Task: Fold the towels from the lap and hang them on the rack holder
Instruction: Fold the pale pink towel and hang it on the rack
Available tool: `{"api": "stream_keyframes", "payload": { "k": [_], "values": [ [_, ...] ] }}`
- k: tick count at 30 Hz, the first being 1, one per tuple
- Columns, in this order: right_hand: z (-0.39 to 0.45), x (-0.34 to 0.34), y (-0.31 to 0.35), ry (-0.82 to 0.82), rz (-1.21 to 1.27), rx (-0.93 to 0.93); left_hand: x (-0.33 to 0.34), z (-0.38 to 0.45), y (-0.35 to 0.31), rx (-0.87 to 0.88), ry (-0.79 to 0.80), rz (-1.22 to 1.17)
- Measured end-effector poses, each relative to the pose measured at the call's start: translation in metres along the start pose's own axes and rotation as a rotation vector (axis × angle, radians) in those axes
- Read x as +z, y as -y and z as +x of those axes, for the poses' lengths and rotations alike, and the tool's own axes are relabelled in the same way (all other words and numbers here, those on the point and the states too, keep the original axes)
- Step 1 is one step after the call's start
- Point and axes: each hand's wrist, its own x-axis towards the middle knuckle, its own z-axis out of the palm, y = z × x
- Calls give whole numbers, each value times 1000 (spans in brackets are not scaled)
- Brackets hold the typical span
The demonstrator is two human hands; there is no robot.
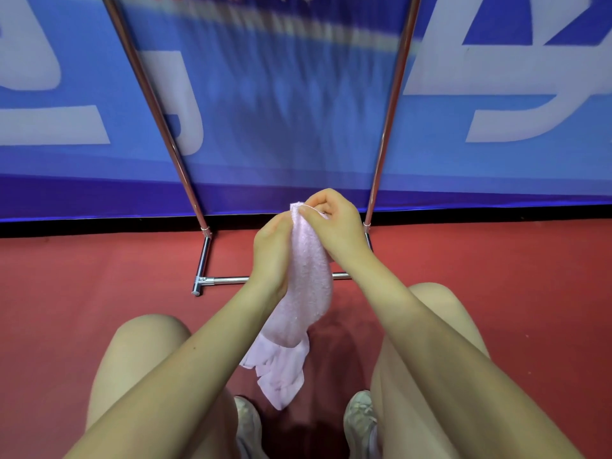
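Right hand (334, 223): fingers curled, thumb and forefinger pinching the top edge of a pink towel (304, 293). The hand sits at the towel's upper right, wrist angled down toward the right knee (433, 303).

Left hand (273, 250): held against the towel's left side just below the top corner, fingers bent round the cloth and gripping it. The fingertips are hidden behind the fabric, so how far they wrap cannot be told. The two hands are close together, with only the towel's narrow top between them.

Towel: held up in the air in front of the body, between the knees and above the floor (99, 276). It hangs in a bunched, roughly vertical length. The upper part is thick terry; the lower end fans into several loose layered edges that hang free above the shoes (361, 422). It touches neither the lap nor the rack (202, 260).

Rack: a chrome tube frame standing on the red floor just beyond the hands. Two uprights rise and spread toward the top of the view; a low crossbar runs along the floor behind the towel. The top rail is blurred, with something pale and reddish across it that cannot be identified.

Behind the rack stands a blue banner (281, 111) with large white lettering.
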Motion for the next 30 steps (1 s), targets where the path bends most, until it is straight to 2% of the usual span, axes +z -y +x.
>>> {"api": "stream_keyframes", "payload": {
  "k": [4, 8, 13, 19, 22, 27, 30],
  "values": [
    [3, 0, 0, 2, 17, 32, -8, 4, 3, -20, -47, -9],
    [2, 2, 0, 5, 17, 34, -14, 7, 4, -21, -25, 13],
    [3, 0, 0, 7, 69, 87, -18, 7, 7, 95, 54, 155],
    [-7, -3, 2, 142, 101, 2, -25, 6, 4, 75, -33, 146],
    [-11, -7, -4, 213, -41, -26, -31, 6, -2, 101, -82, 124],
    [-21, -14, -18, 334, -519, -118, -39, 9, -11, 166, -132, 134],
    [-29, -20, -17, 288, -657, -200, -41, 10, -12, 216, -159, 196]
  ]
}}
